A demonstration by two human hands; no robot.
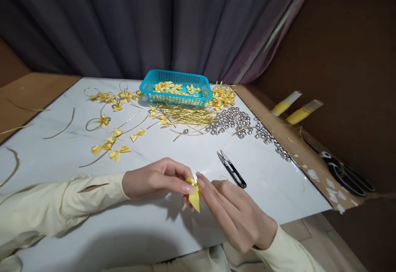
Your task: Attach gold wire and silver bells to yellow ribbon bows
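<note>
Between my two hands, just above the white table, is a yellow ribbon bow [194,199]. My left hand [159,180] pinches it between thumb and fingers. From the other side, my right hand [236,212] has its fingers pressed together at the bow's middle, where something small and shiny shows; what these fingertips grip is hidden. Black-handled thread snips [232,169] lie beyond my right hand. Several loose yellow bows [119,153] are scattered beyond my left hand, among gold cords [192,115].
A blue plastic basket [176,100] holding bows stands at the back. Silver bell-like beads [233,119] spread beside the cords and along the right edge. Two glue tubes [286,103] and black scissors [345,175] lie on the brown surface at right, near white scraps [331,185].
</note>
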